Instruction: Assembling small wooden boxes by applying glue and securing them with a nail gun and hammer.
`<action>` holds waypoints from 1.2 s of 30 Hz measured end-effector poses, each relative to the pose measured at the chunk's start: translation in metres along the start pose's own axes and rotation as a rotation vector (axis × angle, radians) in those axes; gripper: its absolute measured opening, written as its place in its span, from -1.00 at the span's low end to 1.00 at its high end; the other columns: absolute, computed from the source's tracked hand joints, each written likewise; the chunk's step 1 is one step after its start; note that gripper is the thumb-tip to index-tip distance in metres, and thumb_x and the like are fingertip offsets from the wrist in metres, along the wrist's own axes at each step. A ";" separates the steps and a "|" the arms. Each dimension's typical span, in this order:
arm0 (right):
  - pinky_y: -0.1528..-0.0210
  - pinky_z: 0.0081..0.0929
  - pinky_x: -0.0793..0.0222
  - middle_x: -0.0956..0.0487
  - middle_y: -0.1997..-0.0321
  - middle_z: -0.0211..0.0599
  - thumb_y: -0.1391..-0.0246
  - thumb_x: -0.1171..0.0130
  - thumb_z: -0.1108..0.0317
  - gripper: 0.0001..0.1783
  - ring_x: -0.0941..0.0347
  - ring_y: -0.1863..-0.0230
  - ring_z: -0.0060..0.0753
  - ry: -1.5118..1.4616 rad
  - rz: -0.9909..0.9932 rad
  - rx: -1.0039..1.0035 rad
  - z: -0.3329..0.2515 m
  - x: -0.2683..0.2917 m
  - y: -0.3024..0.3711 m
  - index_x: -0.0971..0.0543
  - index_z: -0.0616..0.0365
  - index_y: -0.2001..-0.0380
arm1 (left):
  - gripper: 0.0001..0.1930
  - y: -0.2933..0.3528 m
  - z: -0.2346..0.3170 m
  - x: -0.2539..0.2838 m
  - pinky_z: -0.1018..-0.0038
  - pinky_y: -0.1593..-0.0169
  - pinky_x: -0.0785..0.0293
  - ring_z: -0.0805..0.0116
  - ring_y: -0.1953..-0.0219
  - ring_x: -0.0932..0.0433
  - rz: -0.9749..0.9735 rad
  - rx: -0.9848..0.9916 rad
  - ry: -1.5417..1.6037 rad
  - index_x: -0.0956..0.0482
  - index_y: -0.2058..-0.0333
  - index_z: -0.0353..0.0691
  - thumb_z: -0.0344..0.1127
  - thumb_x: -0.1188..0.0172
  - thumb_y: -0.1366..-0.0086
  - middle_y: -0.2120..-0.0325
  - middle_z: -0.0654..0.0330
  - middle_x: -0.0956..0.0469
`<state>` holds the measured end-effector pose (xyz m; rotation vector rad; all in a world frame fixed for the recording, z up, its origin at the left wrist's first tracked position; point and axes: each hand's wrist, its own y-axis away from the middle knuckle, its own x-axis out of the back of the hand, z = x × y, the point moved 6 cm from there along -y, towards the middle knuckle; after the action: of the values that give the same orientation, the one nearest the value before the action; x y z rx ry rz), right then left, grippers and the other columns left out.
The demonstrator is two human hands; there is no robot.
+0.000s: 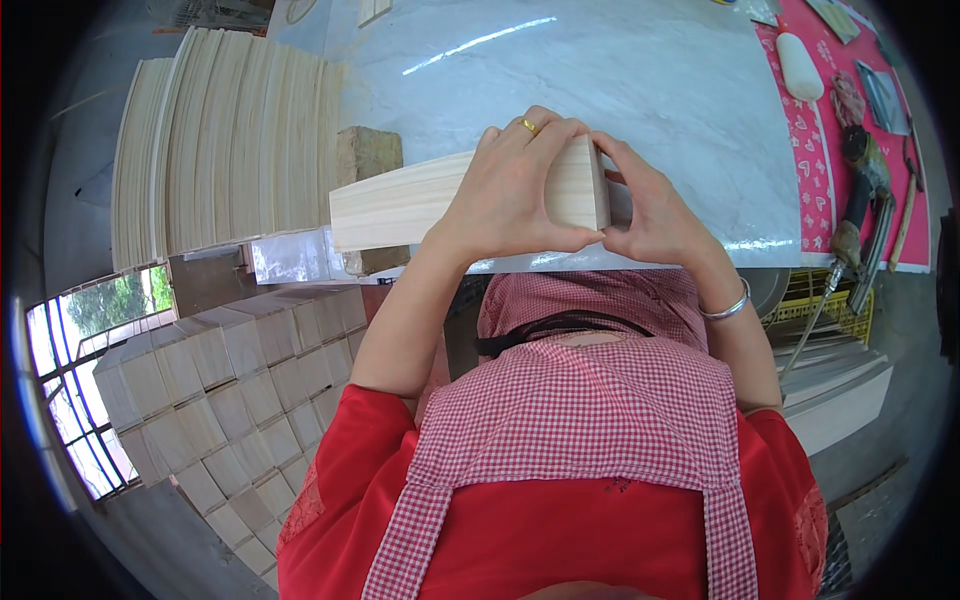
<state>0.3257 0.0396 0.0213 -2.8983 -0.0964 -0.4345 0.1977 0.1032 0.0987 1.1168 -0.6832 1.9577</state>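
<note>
A long pale wooden piece (400, 198) lies crosswise near the table's front edge; whether it is a solid board or a box I cannot tell. My left hand (505, 190) wraps over it towards its right end, thumb on the near side and fingers over the far side. Around that right end curls my right hand (655, 205), its fingertips and thumb against the corners. Both thumbs almost meet at the near corner. The piece's left part rests by a rough wooden block (368, 155), which shows on both sides of it. My palms hide some of its surface.
Tall stacked thin wooden boards (230, 145) stand at the left. Below them rises a pile of pale wooden blocks (240, 390). On a pink patterned cloth (815, 180) at the right lie a nail-gun-like tool (865, 190) with a hose and a white roll (799, 67). A yellow crate (825, 305) sits lower right.
</note>
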 end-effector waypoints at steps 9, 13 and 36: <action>-0.30 -0.19 -0.30 -0.36 -0.26 -0.10 0.26 -0.38 0.44 -0.01 -0.34 -0.24 -0.06 -0.147 -0.101 -0.039 0.008 0.011 -0.003 -0.20 0.17 -0.32 | -0.09 -0.003 0.000 -0.003 0.27 0.00 -0.26 0.09 0.01 -0.44 0.005 -0.003 -0.003 -0.40 -0.07 -0.20 -0.04 -0.51 0.34 0.04 0.11 -0.43; -0.39 -0.12 -0.20 -0.32 -0.33 -0.16 0.23 -0.48 0.31 0.01 -0.27 -0.34 -0.16 -0.345 -0.222 -0.120 0.018 0.013 -0.007 -0.23 0.18 -0.33 | -0.09 -0.002 -0.003 -0.005 0.24 0.02 -0.26 0.07 0.06 -0.45 -0.009 0.006 -0.012 -0.40 -0.05 -0.24 0.00 -0.51 0.34 0.09 0.06 -0.43; -0.20 -0.26 -0.42 -0.50 -0.09 -0.18 0.30 -0.57 0.07 -0.09 -0.45 -0.11 -0.21 -0.429 -0.195 -0.168 0.027 0.014 -0.023 -0.44 0.22 -0.14 | -0.09 -0.005 0.003 -0.005 0.29 0.08 -0.24 0.14 0.09 -0.46 0.024 0.004 -0.017 -0.41 -0.03 -0.22 -0.02 -0.52 0.40 0.13 0.11 -0.45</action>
<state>0.3447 0.0684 0.0045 -3.1111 -0.4287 0.1672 0.2052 0.1023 0.0965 1.1337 -0.7051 1.9728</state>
